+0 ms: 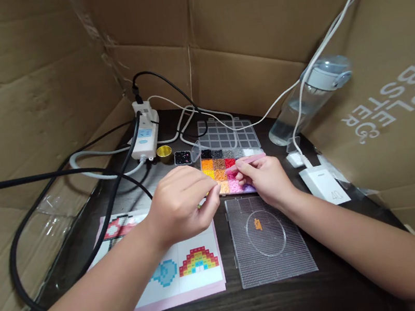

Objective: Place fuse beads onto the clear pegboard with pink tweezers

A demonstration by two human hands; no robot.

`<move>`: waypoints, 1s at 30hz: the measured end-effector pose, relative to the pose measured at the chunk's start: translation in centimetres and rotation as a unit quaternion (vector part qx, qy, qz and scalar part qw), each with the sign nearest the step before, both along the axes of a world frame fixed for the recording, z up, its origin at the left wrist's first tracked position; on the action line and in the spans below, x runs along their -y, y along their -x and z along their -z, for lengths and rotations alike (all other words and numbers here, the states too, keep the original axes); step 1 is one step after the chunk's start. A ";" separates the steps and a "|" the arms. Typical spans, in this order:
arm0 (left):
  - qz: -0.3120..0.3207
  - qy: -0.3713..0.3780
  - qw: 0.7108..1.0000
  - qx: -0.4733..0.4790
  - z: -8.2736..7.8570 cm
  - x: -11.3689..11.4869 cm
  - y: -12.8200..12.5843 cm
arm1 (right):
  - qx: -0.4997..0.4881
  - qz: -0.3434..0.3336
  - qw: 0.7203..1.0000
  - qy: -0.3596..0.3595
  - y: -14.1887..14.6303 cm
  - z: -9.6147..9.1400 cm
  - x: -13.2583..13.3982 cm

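Note:
My right hand is closed around pink tweezers, whose tips point left over the bead box. Its compartments hold small beads in black, grey, orange, brown, red, pink and other colours. My left hand is pinched at the front left of the box, thumb and forefinger together; whatever lies between them is too small to make out. Below my right hand lies a clear pegboard with a small cluster of orange beads on it. A printed pixel pattern sheet is partly covered by my left hand and forearm.
Behind the hands are the box's clear lid, a small gold cup and a tray of black beads. A power strip with cables stands left; a water bottle and white charger right. Cardboard walls surround the table.

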State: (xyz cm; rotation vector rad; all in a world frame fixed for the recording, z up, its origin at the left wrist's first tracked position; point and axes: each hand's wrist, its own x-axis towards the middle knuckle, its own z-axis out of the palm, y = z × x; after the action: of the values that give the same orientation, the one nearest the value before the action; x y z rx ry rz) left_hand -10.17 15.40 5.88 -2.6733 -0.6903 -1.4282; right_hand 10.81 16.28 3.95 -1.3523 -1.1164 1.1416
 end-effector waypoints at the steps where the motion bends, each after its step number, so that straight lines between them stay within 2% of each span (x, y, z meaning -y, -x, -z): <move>1: 0.000 -0.002 1.000 0.000 0.0 0.0 0.0 | -0.019 0.002 1.000 0.011 0.0 0.1 -0.1; 8: -0.005 -0.004 1.000 -0.002 -0.1 0.0 -0.1 | -0.047 0.009 0.999 0.024 -0.2 0.3 -0.4; 13: -0.011 -0.004 1.000 -0.006 -0.1 0.0 0.1 | -0.066 0.027 0.997 0.003 -1.1 -0.5 0.2; 18: -0.014 0.002 1.000 -0.002 0.1 0.0 0.1 | 0.024 -0.042 0.996 -0.077 -4.0 -1.3 4.0; 21: -0.015 0.000 1.000 -0.003 0.2 0.0 -0.1 | 0.092 -0.093 0.988 -0.076 -5.9 -1.0 7.2; 24: -0.011 -0.004 1.000 -0.006 0.4 -0.1 -0.3 | 0.147 -0.112 0.978 -0.094 -7.0 -0.3 9.5; 30: -0.026 0.009 1.000 -0.013 0.3 -0.2 -0.5 | 0.165 -0.142 0.966 -0.137 -7.3 0.7 9.8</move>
State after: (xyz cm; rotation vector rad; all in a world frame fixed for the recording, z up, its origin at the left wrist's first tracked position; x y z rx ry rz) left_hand -9.66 15.59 5.61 -2.6619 -0.7695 -1.3781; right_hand 18.06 6.49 3.21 -1.2152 -1.6885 0.9337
